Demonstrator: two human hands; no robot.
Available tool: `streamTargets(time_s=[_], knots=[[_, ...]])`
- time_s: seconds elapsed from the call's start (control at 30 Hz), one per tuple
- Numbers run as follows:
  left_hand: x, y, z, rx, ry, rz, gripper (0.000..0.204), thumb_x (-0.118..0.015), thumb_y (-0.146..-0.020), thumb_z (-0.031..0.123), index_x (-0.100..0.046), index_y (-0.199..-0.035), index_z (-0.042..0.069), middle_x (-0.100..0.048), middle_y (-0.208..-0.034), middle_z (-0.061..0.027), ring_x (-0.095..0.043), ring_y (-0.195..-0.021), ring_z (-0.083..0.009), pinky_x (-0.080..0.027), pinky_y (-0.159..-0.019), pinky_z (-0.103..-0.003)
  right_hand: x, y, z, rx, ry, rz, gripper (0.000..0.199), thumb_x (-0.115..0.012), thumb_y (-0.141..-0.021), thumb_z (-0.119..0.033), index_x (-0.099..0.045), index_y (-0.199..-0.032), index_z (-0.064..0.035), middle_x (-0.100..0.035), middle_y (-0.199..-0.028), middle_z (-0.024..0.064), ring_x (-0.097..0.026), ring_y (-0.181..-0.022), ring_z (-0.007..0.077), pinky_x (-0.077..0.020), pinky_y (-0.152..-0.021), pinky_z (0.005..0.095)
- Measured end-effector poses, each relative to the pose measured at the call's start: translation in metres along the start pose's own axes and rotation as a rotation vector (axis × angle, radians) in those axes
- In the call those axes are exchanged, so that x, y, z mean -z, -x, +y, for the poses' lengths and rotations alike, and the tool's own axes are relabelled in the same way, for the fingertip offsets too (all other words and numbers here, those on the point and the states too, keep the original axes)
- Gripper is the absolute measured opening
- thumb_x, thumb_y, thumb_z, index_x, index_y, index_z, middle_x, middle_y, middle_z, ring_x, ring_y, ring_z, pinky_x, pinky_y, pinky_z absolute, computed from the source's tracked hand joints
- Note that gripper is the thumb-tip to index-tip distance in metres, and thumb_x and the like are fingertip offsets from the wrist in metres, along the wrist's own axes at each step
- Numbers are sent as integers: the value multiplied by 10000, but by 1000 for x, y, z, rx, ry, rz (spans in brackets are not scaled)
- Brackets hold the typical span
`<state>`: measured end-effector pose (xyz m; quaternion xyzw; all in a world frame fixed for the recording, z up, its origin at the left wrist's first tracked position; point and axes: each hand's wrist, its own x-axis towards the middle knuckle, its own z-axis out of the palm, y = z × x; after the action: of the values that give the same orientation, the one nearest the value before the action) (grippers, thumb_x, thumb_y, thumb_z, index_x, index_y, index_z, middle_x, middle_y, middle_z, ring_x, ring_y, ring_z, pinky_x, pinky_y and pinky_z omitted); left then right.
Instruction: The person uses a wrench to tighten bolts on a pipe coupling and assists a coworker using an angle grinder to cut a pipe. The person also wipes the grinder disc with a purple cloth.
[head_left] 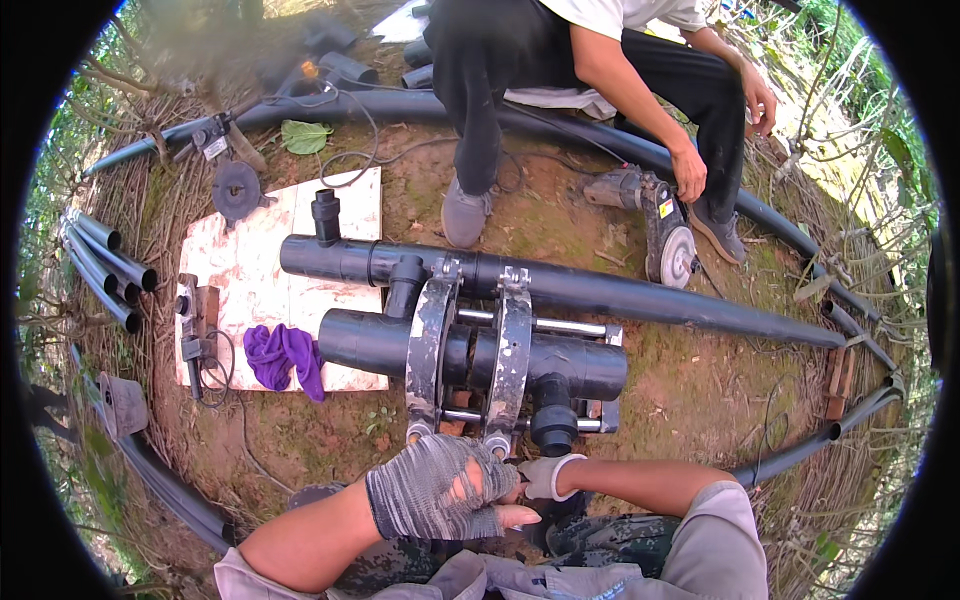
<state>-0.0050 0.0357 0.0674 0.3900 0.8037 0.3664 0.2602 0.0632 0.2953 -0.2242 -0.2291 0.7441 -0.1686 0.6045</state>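
My left hand point(435, 490), in a grey knit glove with bare fingertips, is closed at the near end of a pipe clamp. Its thumb sticks out to the right, and what it may hold is hidden. Close beside it my right hand point(545, 478), in a pale glove, has curled fingers partly covered by the left hand. Just beyond both hands stand two scuffed clamp rings point(428, 345) with bolts at their near ends. The rings grip two short black pipes point(365, 342) end to end, a narrow gap between them. A black branch fitting point(553, 415) points toward me.
A long black pipe point(600, 297) lies beyond the clamp. At the back right a seated person's hand point(688, 172) rests by an angle grinder point(655, 215). A purple cloth point(283, 360) and a heating-plate tool point(238, 190) lie on or beside a pale board point(290, 215).
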Motion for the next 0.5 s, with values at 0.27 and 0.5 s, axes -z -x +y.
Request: streamTargets(time_s=[0.27, 0.5], knots=[[-17, 0, -11, -28, 1, -51, 417, -665, -919, 502, -687, -812, 100, -645, -677, -95, -666, -670, -303, -510, -604, -389, 9, -16, -29, -65, 331, 83, 445, -615, -954, -430, -651, -1199, -60, -724, -1072, 152, -693, -1032, 320, -543, -874, 425], [-27, 0, -11, 28, 47, -197, 520, -636, -913, 560, -637, -781, 57, -613, -682, -166, -649, -702, -371, -517, -630, -436, 14, 6, -40, -60, 254, 88, 532, -629, -950, -416, -571, -1230, 33, -717, -981, 229, -702, -951, 381, -533, -814, 457]])
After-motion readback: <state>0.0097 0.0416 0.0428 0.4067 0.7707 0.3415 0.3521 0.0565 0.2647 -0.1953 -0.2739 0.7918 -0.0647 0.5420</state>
